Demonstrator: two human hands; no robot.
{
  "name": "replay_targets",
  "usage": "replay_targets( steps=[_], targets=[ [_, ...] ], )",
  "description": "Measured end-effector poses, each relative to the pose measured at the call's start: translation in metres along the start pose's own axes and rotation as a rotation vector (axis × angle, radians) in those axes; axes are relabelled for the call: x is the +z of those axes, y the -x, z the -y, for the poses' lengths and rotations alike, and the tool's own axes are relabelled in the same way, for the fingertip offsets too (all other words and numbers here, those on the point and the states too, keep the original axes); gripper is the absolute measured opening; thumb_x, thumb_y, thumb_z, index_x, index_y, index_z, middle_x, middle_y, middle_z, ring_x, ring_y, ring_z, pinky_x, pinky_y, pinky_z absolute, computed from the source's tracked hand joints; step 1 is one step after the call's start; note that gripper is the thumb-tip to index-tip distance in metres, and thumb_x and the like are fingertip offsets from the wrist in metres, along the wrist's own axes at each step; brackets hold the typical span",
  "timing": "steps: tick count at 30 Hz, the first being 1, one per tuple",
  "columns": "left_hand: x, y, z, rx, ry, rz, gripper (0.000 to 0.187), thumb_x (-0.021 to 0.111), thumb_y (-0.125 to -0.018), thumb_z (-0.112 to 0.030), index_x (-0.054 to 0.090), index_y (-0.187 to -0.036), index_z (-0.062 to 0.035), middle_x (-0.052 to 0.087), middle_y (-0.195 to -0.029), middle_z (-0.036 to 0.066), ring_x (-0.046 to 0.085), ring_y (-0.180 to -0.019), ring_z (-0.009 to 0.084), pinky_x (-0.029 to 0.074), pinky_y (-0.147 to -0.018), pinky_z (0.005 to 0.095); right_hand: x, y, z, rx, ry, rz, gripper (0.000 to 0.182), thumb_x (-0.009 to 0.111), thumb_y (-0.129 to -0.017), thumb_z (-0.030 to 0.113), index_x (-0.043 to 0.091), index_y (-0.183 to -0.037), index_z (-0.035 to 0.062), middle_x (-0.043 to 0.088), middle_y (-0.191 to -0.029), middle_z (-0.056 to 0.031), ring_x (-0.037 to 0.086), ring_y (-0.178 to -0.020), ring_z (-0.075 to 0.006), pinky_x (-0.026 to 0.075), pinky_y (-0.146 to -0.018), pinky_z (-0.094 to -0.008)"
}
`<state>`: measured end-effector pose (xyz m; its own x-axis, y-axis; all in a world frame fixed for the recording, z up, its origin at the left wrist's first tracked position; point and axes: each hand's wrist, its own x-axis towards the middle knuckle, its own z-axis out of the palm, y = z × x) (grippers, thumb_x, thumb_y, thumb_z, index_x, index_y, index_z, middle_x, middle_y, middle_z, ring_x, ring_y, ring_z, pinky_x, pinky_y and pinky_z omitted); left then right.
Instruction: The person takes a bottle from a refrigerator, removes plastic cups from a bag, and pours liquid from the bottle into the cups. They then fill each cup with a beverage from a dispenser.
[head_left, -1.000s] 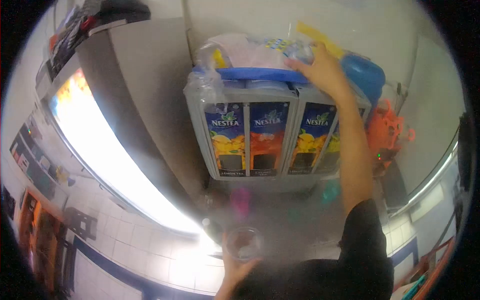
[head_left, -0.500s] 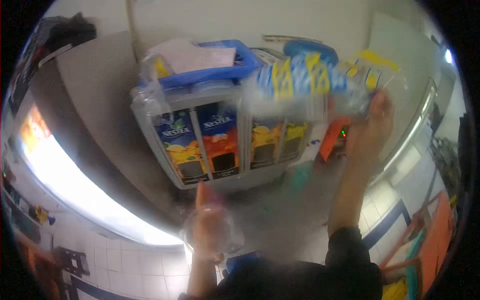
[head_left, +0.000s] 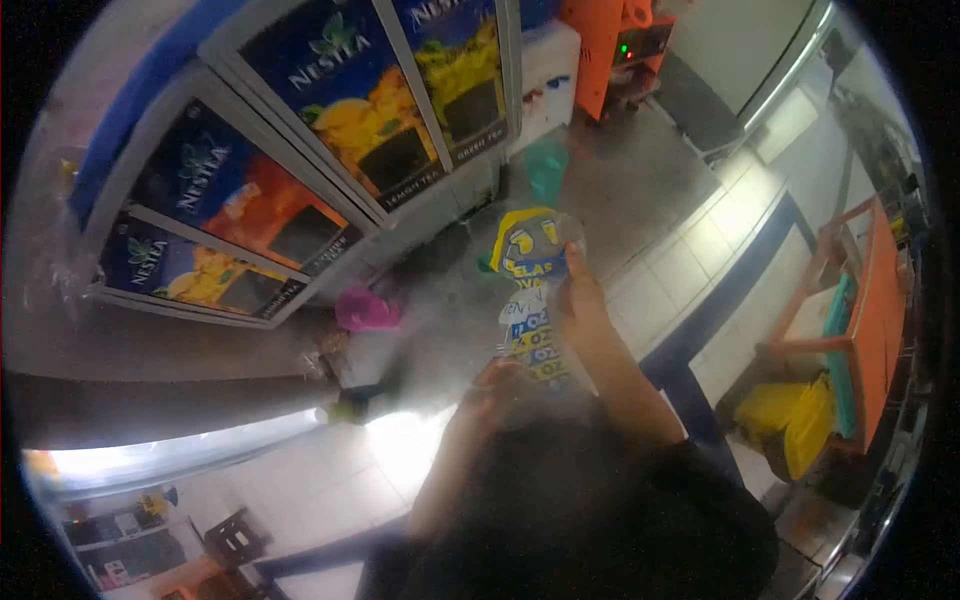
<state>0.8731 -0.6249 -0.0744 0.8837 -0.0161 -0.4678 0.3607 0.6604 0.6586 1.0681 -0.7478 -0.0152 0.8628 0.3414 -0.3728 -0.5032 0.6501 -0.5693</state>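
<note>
A long clear plastic packet with blue and yellow print hangs upright in front of my chest. My right hand grips it from the right side, thumb near its upper half. My left hand is curled at the packet's lower end and touches it; blur hides whether it holds anything. The clear cup from earlier does not show clearly. Both arms come up from my black sleeves at the bottom.
A Nestea drink dispenser stands on the steel counter at upper left. A pink cup and a teal cup sit by it. An orange machine is at the top. Orange furniture stands far right.
My right hand took the packet off the dispenser's top and brought it down to my chest. My left hand rose to its lower end. The view tilted down and right.
</note>
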Motion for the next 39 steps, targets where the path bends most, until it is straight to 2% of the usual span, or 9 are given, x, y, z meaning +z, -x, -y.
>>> replay_targets(
  steps=[1, 6, 18, 22, 24, 26, 30, 31, 39],
  targets=[
    [-0.008, -0.003, 0.003, 0.188, -0.633, 0.044, 0.067, 0.075, -0.084, -0.041, 0.049, -0.131, -0.0009, 0.057, -0.124, 0.015, 0.056, -0.117, 0.0253, 0.052, -0.093, 0.0398, -0.015, -0.003, -0.008, -0.034, 0.149, 0.045, 0.042, 0.054, -0.102, 0.036, 0.052, -0.13, 0.0046, 0.062, -0.115, -0.0088, 0.061, -0.104, -0.0177, 0.051, -0.09, -0.0366],
    [-0.017, -0.005, 0.003, 0.058, -0.048, 0.127, 0.069, 0.076, -0.082, -0.038, 0.048, -0.132, 0.001, 0.054, -0.13, 0.018, 0.054, -0.121, 0.0304, 0.048, -0.1, 0.0449, -0.034, 0.031, -0.023, 0.077, 0.264, -0.201, 0.048, 0.056, -0.101, 0.037, 0.041, -0.131, 0.0016, 0.061, -0.116, -0.0128, 0.065, -0.096, -0.0256, 0.056, -0.081, -0.0362],
    [-0.02, 0.02, 0.029, 0.021, -0.31, 0.281, 0.08, 0.085, -0.072, -0.034, 0.049, -0.135, -0.0008, 0.058, -0.126, 0.018, 0.055, -0.121, 0.03, 0.048, -0.099, 0.0458, -0.091, 0.109, -0.016, -0.013, 1.507, 0.83, 0.061, 0.062, -0.097, 0.039, 0.036, -0.136, 0.001, 0.061, -0.115, -0.0171, 0.065, -0.103, -0.0261, 0.054, -0.087, -0.0342],
    [-0.091, 0.018, 0.052, 0.126, 0.175, 0.368, 0.082, 0.087, -0.07, -0.033, 0.049, -0.136, -0.0017, 0.059, -0.125, 0.018, 0.055, -0.121, 0.0291, 0.049, -0.099, 0.0455, -0.054, 0.107, 0.004, -0.157, 1.53, 1.011, 0.058, 0.063, -0.096, 0.038, 0.041, -0.134, 0.0008, 0.063, -0.114, -0.0165, 0.065, -0.103, -0.0251, 0.054, -0.087, -0.0342],
    [-0.088, 0.033, 0.016, -0.106, -0.864, -0.355, 0.05, 0.068, -0.082, -0.04, 0.062, -0.114, -0.0015, 0.067, -0.108, 0.013, 0.065, -0.099, 0.028, 0.051, -0.086, 0.0449, -0.039, 0.097, 0.023, -0.192, 1.505, 1.033, 0.057, 0.063, -0.096, 0.038, 0.042, -0.134, 0.0007, 0.063, -0.113, -0.0164, 0.065, -0.103, -0.0249, 0.054, -0.087, -0.0342],
    [-0.123, 0.051, 0.044, 0.138, -1.153, -0.472, 0.045, 0.065, -0.084, -0.037, 0.063, -0.114, -0.0031, 0.068, -0.105, 0.014, 0.066, -0.095, 0.0293, 0.052, -0.083, 0.0445, -0.026, 0.076, 0.057, 0.328, 1.404, 0.941, 0.041, 0.061, -0.098, 0.033, 0.06, -0.123, 0.0005, 0.068, -0.106, -0.0142, 0.065, -0.101, -0.0215, 0.052, -0.088, -0.0337],
    [-0.175, 0.062, 0.111, 0.362, -1.096, -0.77, 0.034, 0.057, -0.088, -0.029, 0.065, -0.112, -0.0063, 0.07, -0.094, 0.016, 0.067, -0.086, 0.0328, 0.054, -0.077, 0.0433, -0.007, 0.035, 0.074, -0.451, 1.19, 0.438, 0.019, 0.06, -0.098, 0.013, 0.065, -0.111, 0.0001, 0.069, -0.091, -0.007, 0.065, -0.087, -0.0128, 0.051, -0.075, -0.0258],
    [-0.177, 0.064, 0.094, -0.178, -1.273, -0.507, 0.064, 0.056, -0.093, -0.052, 0.049, -0.137, -0.0063, 0.057, -0.132, 0.016, 0.057, -0.119, 0.0314, 0.046, -0.1, 0.0515, -0.005, 0.032, 0.074, -0.445, 1.186, 0.433, 0.019, 0.06, -0.098, 0.013, 0.065, -0.111, 0.0001, 0.069, -0.091, -0.007, 0.065, -0.087, -0.0128, 0.051, -0.075, -0.0258],
    [-0.113, 0.077, 0.053, 0.132, -0.888, -0.182, 0.05, 0.057, -0.093, -0.038, 0.052, -0.129, -0.0034, 0.06, -0.121, 0.017, 0.061, -0.105, 0.0302, 0.051, -0.091, 0.0472, 0.006, 0.021, 0.03, -0.321, 0.825, 0.552, 0.024, 0.056, -0.1, 0.01, 0.059, -0.122, 0.0014, 0.064, -0.119, -0.007, 0.06, -0.104, -0.0123, 0.048, -0.089, -0.029]
  ],
)
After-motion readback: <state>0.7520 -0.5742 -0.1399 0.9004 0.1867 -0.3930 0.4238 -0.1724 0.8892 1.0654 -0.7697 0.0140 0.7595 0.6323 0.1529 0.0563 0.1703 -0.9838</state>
